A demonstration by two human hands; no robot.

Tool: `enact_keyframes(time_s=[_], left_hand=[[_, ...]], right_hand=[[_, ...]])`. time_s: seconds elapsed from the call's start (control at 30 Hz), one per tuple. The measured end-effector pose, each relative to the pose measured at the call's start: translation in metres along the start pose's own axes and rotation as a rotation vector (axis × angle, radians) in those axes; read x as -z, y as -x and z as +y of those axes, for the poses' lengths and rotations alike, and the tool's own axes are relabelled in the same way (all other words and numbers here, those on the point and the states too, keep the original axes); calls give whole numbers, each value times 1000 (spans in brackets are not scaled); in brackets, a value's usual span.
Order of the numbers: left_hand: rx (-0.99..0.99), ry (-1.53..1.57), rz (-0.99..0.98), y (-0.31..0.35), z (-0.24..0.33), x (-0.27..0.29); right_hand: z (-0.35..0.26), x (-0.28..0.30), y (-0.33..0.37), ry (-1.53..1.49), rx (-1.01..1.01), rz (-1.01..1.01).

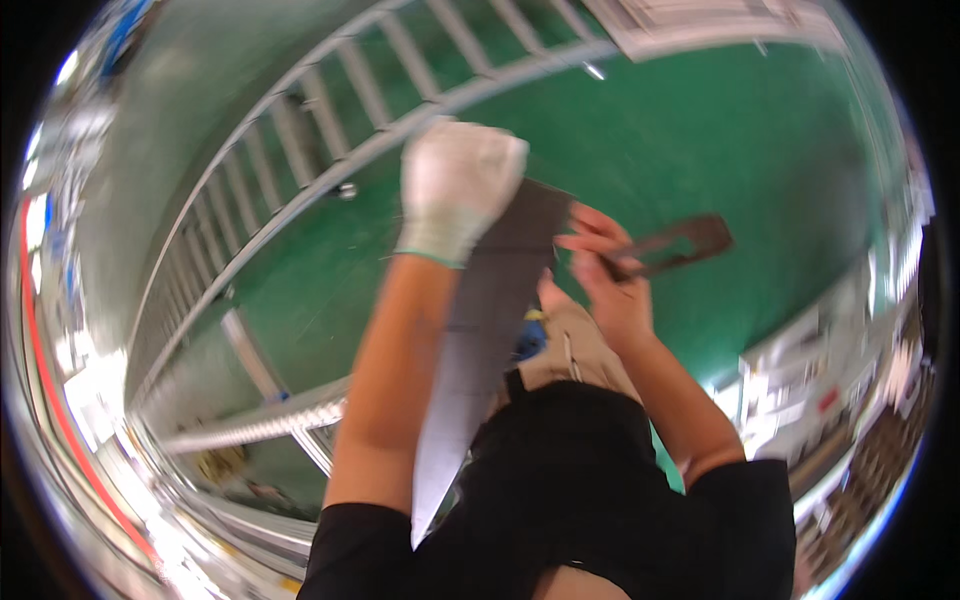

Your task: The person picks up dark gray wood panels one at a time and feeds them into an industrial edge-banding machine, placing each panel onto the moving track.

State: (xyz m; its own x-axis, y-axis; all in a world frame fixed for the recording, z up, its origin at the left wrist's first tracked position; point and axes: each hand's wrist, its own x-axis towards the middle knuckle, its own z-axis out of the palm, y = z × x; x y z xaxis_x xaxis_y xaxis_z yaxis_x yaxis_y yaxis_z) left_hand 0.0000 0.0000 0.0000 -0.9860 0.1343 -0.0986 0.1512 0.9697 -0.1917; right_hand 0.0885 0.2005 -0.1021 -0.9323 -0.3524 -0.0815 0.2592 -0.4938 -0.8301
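A long dark grey panel (500,265) lies lengthwise before my body, passing beneath my left forearm; its near end looks pale and shiny. My left hand (462,175), in a white knitted glove, is closed at the panel's far left edge, its fingertips hidden. Bare, my right hand (615,285) is beside the panel's right edge, closed around a dark flat piece with a long slotted loop (700,238) that sticks out to the right. Some of the right fingers point towards the panel, and I cannot tell whether they touch it. Motion blurs both hands.
A grey metal roller conveyor (400,125) curves across the far left above a green floor (690,130). A light-coloured platform edge (700,35) is at the back. Metal framing (260,425) stands at the near left, and blurred equipment (800,385) is at the right.
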Motion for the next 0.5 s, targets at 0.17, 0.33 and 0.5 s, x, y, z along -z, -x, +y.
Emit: enact_keyframes(time_s=[0.17,0.33,0.5], left_hand=[[213,169,470,78,22,24],[546,592,367,269,94,-34],[1109,516,481,434,111,-5]], right_hand=[[-21,26,-13,183,-198,218],[-88,92,8,704,-22,270],[-98,49,-39,523,76,-136]])
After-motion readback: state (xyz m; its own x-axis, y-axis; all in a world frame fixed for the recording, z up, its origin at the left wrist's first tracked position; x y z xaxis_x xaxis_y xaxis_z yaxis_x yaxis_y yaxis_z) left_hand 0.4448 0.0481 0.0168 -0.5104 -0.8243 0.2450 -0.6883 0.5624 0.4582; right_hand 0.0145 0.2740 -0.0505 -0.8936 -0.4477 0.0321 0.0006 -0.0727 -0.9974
